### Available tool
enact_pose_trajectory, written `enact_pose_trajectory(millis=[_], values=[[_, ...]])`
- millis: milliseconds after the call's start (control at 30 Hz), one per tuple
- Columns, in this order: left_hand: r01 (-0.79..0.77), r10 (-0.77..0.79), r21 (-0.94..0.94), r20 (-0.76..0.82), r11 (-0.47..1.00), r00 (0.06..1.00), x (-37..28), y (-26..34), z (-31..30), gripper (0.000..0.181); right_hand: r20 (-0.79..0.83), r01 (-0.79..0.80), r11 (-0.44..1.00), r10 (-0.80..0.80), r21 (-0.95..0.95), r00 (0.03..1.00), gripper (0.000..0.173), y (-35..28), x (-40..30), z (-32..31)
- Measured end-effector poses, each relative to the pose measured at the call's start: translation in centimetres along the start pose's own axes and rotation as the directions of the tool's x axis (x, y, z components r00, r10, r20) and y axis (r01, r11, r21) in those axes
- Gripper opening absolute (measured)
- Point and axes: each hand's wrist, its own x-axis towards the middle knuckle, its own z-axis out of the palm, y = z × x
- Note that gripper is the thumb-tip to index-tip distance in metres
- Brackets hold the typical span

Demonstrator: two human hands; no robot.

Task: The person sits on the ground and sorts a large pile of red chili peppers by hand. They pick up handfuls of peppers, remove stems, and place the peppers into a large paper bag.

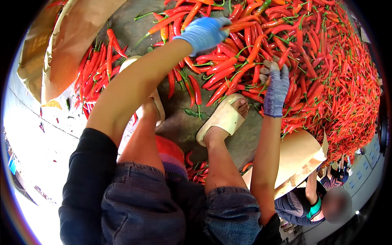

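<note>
A large heap of red chili peppers (330,67) fills the right side. My left hand (203,33), in a blue knit glove, reaches across to the heap's near edge. Its fingers are closed on an orange-red chili pepper (242,26). My right hand (276,82), in a greyish-purple knit glove with bare-looking fingertips, is raised at the heap with a red chili pepper (284,58) between its fingers. Loose chili peppers (219,73) lie on the floor between my hands. A smaller bunch of red chili peppers (95,67) lies at the left.
Brown paper sacks (65,46) stand at upper left, and another paper sack (298,153) lies right of my right forearm. My feet in cream slides (222,118) rest on the floor. A red and purple seat (171,153) is beneath me. Another person (306,202) is at lower right.
</note>
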Motion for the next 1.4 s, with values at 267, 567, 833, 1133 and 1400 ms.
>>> enact_pose_trajectory(millis=[267, 567, 833, 1133, 1400], values=[[0.238, -0.196, -0.870, 0.167, 0.433, 0.966, -3.8, -3.9, -2.1, 0.036, -0.003, 0.050, 0.971, -0.052, -0.235, 0.999, 0.019, 0.2, -0.4, 2.6], [0.001, 0.131, -0.901, 0.064, 0.433, 0.989, -12.0, 0.5, 1.0, 0.029, 0.129, -0.399, 0.916, 0.391, 0.037, 0.911, 0.022, 1.2, -5.4, 8.6], [0.058, 0.328, -0.698, 0.406, 0.714, 0.853, -13.8, 2.5, 2.6, 0.027, 0.236, -0.369, 0.923, 0.336, 0.111, 0.912, 0.029, 1.1, -5.7, 2.9], [-0.418, 0.403, -0.195, 0.769, 0.887, 0.496, -13.9, 1.7, 4.2, 0.026, 0.086, -0.375, 0.908, 0.395, -0.184, 0.915, 0.022, 2.7, -6.2, 3.1], [0.187, -0.115, 0.466, -0.180, 0.865, 0.977, -0.2, -4.5, -3.1, 0.048, 0.184, 0.290, 0.259, -0.366, -0.921, 0.912, 0.040, 1.0, 2.5, 3.4]])
